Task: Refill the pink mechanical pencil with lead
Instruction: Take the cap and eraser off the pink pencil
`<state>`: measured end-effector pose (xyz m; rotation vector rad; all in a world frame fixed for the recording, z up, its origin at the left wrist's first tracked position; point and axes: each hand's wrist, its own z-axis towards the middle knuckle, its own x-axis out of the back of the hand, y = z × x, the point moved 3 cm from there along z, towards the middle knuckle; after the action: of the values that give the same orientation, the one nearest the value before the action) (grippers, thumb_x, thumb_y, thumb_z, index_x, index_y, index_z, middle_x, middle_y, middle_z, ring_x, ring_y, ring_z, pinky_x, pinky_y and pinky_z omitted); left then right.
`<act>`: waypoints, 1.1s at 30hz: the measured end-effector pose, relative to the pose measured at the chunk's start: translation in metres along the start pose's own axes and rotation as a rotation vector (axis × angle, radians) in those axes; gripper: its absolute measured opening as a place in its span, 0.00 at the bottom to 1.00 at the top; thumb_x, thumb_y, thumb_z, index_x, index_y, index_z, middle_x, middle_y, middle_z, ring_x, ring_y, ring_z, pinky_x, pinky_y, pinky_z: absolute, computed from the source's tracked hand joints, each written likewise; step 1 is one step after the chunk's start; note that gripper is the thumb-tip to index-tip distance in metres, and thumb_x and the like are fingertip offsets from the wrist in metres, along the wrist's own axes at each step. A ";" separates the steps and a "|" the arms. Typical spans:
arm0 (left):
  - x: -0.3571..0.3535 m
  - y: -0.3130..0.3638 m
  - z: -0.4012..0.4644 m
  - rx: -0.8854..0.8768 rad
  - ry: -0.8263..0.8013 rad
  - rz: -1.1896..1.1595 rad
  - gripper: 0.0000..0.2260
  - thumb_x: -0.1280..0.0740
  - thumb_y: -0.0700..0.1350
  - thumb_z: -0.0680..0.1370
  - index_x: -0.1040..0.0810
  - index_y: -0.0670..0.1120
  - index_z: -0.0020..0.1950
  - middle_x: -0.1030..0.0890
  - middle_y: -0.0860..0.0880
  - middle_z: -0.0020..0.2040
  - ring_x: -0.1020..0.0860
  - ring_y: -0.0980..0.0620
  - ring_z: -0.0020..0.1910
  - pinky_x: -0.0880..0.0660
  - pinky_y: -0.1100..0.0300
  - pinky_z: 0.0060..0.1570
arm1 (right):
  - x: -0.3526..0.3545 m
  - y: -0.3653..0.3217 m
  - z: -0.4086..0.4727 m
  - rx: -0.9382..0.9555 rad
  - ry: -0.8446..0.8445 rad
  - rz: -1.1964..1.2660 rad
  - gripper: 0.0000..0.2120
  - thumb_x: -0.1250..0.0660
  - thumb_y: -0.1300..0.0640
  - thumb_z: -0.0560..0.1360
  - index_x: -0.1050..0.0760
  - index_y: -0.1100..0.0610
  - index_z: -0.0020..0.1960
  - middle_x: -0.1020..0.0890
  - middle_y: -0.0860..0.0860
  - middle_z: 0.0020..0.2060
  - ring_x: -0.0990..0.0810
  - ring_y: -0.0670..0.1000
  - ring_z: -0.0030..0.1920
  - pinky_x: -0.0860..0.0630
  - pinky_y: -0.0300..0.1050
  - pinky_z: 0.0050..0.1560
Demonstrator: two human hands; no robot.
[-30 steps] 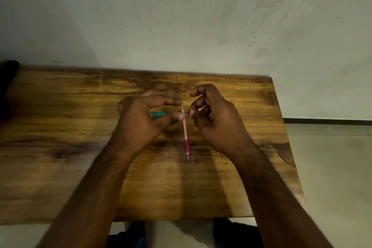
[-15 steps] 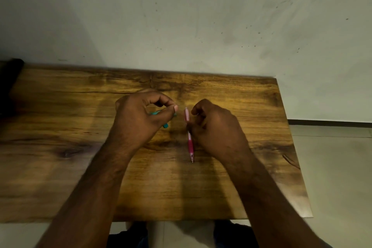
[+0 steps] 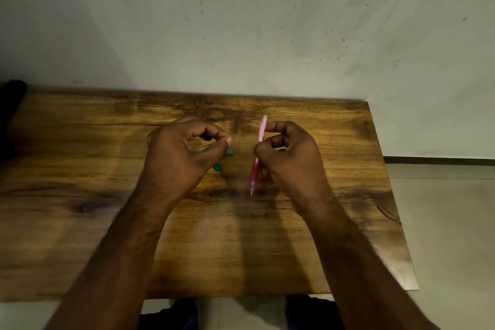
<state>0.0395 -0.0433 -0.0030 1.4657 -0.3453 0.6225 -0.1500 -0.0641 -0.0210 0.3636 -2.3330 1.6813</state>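
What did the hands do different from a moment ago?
The right hand took hold of the pink pencil and lifted it away from the left hand. The left hand let go of the pencil's end and now pinches a thin lead. The teal pieces stayed under it on the table.

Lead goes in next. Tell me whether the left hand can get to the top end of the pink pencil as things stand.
Probably yes. The left hand pinches a thin lead beside the pink pencil, which the right hand holds upright; nothing lies in the gap between them.
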 end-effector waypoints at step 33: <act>0.003 0.000 0.004 0.270 0.182 -0.667 0.03 0.26 0.45 0.74 0.16 0.51 0.47 0.14 0.57 0.39 0.18 0.63 0.42 0.23 0.68 0.45 | -0.006 -0.009 -0.004 0.090 -0.379 0.152 0.15 0.30 0.68 0.77 0.19 0.54 0.60 0.18 0.54 0.46 0.17 0.51 0.41 0.17 0.46 0.41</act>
<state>0.0423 -0.0463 -0.0006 1.6445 0.3792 0.2579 -0.1412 -0.0627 -0.0137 0.5813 -2.6114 1.9374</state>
